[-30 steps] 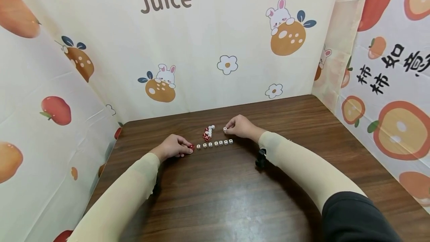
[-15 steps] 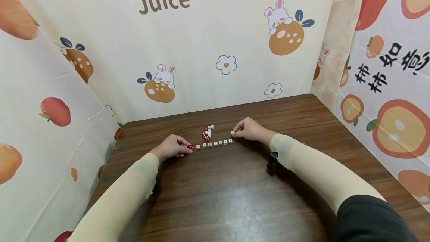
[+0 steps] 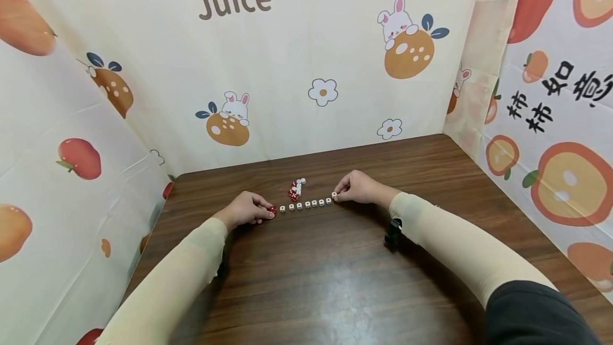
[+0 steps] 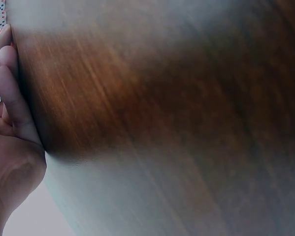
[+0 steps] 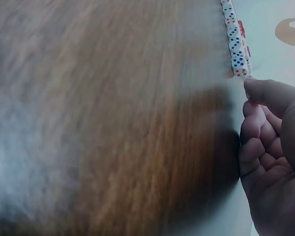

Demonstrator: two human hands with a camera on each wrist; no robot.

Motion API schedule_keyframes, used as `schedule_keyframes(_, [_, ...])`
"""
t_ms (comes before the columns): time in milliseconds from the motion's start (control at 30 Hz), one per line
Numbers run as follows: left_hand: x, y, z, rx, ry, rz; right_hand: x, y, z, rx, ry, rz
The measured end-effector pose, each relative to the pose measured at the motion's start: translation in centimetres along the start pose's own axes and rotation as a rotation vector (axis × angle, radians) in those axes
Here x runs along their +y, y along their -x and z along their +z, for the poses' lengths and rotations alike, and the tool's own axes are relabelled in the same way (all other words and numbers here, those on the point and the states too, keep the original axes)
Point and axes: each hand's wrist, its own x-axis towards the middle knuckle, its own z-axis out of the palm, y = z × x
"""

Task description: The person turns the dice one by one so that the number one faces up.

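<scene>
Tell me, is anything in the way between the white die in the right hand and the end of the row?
Nothing visible is. The right hand pinches the white die just by the row's right end. The red and white pile sits behind the row, off to the left.

Dice row [image 3: 308, 205] on tbl [image 3: 287, 270] btwn L hand [image 3: 246, 208] & R hand [image 3: 360, 187]; dice pile [image 3: 299, 189] behind.

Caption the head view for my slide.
Left hand and right hand bracket a row of white dice, the right pinching another die.
</scene>
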Motion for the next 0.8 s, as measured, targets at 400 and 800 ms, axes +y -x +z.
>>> schedule_keyframes(400, [0.00, 0.04, -0.10, -0.003, 0.002, -0.002, -0.33, 0.29, -0.16, -0.051, 0.017, -0.018])
schedule_keyframes(800, [-0.21, -0.17, -0.05, 0.000, 0.001, -0.005, -0.40, 0.33, 0.06, -0.064, 0.048, -0.032])
